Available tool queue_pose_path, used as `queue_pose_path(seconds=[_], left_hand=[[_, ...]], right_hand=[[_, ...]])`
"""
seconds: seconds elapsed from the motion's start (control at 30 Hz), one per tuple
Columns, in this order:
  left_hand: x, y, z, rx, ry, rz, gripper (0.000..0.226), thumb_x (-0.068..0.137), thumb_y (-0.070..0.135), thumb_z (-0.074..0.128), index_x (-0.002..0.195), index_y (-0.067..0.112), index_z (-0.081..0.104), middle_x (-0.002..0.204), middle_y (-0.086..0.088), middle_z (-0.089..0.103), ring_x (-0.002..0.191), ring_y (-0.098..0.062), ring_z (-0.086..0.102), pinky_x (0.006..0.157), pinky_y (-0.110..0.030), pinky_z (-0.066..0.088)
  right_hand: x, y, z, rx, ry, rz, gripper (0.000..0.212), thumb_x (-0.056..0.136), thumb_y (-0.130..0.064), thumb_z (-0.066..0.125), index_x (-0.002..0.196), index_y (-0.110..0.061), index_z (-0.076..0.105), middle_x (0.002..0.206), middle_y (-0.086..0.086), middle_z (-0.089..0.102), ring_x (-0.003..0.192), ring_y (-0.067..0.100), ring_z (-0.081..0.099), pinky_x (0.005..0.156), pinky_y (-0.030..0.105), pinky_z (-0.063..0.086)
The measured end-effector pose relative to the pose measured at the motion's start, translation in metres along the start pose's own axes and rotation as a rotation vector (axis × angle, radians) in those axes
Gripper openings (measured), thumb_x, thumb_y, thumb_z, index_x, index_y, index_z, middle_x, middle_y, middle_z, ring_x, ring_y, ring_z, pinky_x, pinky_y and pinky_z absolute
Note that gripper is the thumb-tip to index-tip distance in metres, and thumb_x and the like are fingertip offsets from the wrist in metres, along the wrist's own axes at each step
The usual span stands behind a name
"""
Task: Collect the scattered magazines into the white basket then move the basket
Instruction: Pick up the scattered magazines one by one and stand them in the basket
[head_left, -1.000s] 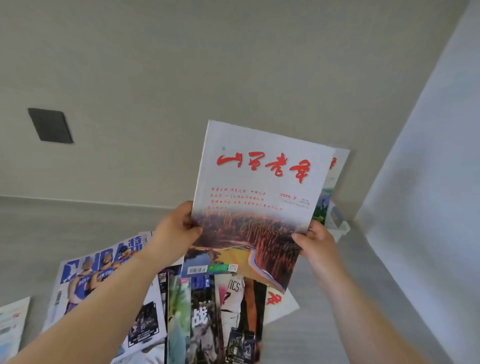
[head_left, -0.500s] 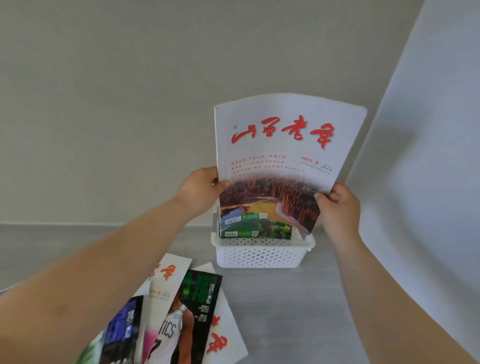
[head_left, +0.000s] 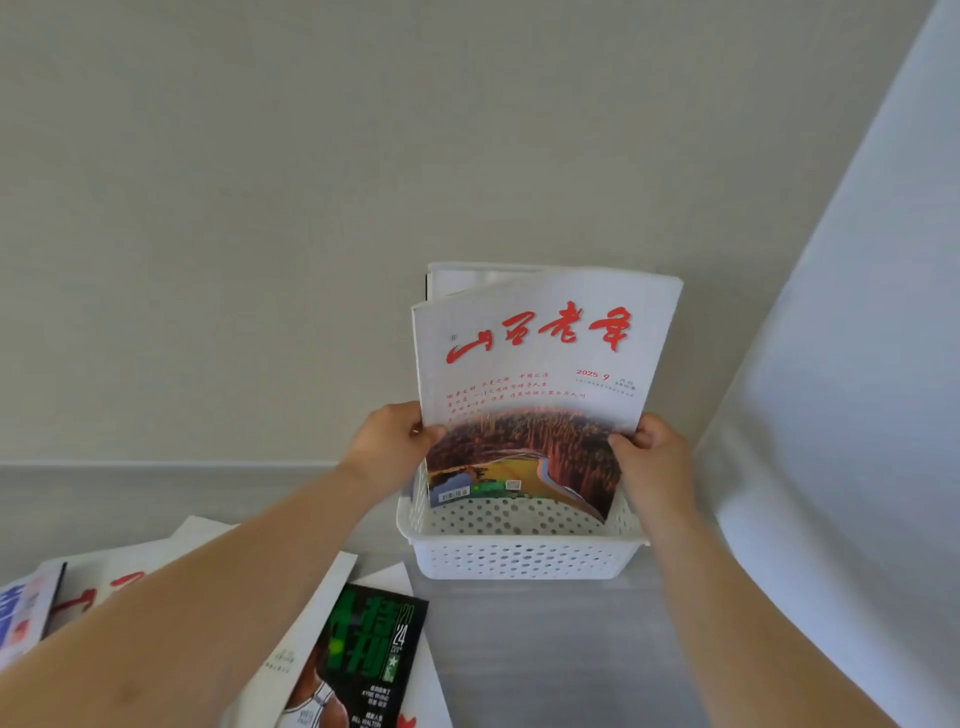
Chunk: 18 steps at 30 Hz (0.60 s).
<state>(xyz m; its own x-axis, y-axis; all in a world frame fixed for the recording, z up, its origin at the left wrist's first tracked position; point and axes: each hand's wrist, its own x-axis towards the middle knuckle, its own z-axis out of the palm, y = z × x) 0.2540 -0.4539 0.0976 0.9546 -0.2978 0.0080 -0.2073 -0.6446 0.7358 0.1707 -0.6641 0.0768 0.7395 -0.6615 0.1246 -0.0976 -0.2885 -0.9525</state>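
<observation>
Both hands on the white magazine with red title script (head_left: 540, 374). My left hand (head_left: 389, 447) pinches its left edge, thumb on the cover; my right hand (head_left: 657, 457) clamps the right edge, fingers curled round it. Magazine is upright, cover toward me, bowed slightly, bottom edge down inside the white basket (head_left: 519, 561) toward the far wall. Can't tell if it touches the floor of the basket.

Basket: perforated plastic, sits on the grey surface (head_left: 545, 649) near the back wall (head_left: 260, 208). Behind the held magazine, another white publication (head_left: 467, 278) stands in there too, only its top showing. Near part of the basket floor is bare.

Outside the basket, lower left: black-and-green basketball magazine (head_left: 363, 660) lying over white ones (head_left: 306, 618), partly under my left forearm. A blue-edged one (head_left: 23, 613) at far left.
</observation>
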Motion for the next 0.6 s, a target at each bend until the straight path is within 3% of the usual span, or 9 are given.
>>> queue_pose_path(seconds=[0.17,0.27,0.37,0.5,0.6], left_hand=[[0.016,-0.005,0.015,0.011,0.036,-0.021,0.023,0.087,0.017,0.051,0.105,0.01,0.063,0.108,-0.011,0.068,0.078,-0.02,0.054,0.069,-0.026,0.042],[0.025,-0.002,0.019,-0.042,0.131,-0.009,0.021,0.085,0.015,0.054,0.105,0.011,0.06,0.101,-0.007,0.066,0.077,-0.019,0.055,0.064,-0.025,0.043],[0.029,-0.002,0.021,-0.068,0.262,0.011,0.022,0.081,0.015,0.059,0.102,0.012,0.053,0.09,0.001,0.057,0.076,-0.018,0.054,0.054,-0.019,0.038],[0.033,-0.006,0.023,-0.07,0.339,-0.015,0.019,0.081,0.014,0.06,0.098,0.012,0.05,0.088,0.0,0.053,0.077,-0.02,0.051,0.061,-0.025,0.037],[0.036,-0.011,0.022,-0.017,0.29,-0.037,0.018,0.084,0.017,0.056,0.099,0.008,0.054,0.088,-0.002,0.053,0.079,-0.022,0.052,0.067,-0.029,0.04]], right_hand=[[0.012,0.019,0.008,-0.112,0.007,0.029,0.015,0.083,0.0,0.05,0.089,-0.012,0.057,0.085,0.003,0.059,0.079,0.021,0.054,0.068,0.027,0.039],[0.019,0.023,0.009,-0.148,0.023,0.019,0.012,0.083,-0.001,0.049,0.087,-0.011,0.055,0.082,0.006,0.058,0.077,0.023,0.053,0.065,0.028,0.038],[0.023,0.021,0.013,-0.159,0.07,0.01,0.018,0.083,-0.001,0.048,0.099,-0.007,0.054,0.086,0.004,0.056,0.072,0.019,0.052,0.06,0.026,0.035],[0.023,0.018,0.021,-0.111,0.039,-0.008,0.041,0.083,0.005,0.047,0.12,-0.011,0.043,0.104,-0.003,0.047,0.096,0.013,0.048,0.08,0.021,0.036],[0.022,0.022,0.025,-0.182,-0.044,-0.024,0.048,0.084,0.004,0.046,0.128,-0.013,0.037,0.122,0.006,0.051,0.116,0.021,0.047,0.094,0.03,0.037]])
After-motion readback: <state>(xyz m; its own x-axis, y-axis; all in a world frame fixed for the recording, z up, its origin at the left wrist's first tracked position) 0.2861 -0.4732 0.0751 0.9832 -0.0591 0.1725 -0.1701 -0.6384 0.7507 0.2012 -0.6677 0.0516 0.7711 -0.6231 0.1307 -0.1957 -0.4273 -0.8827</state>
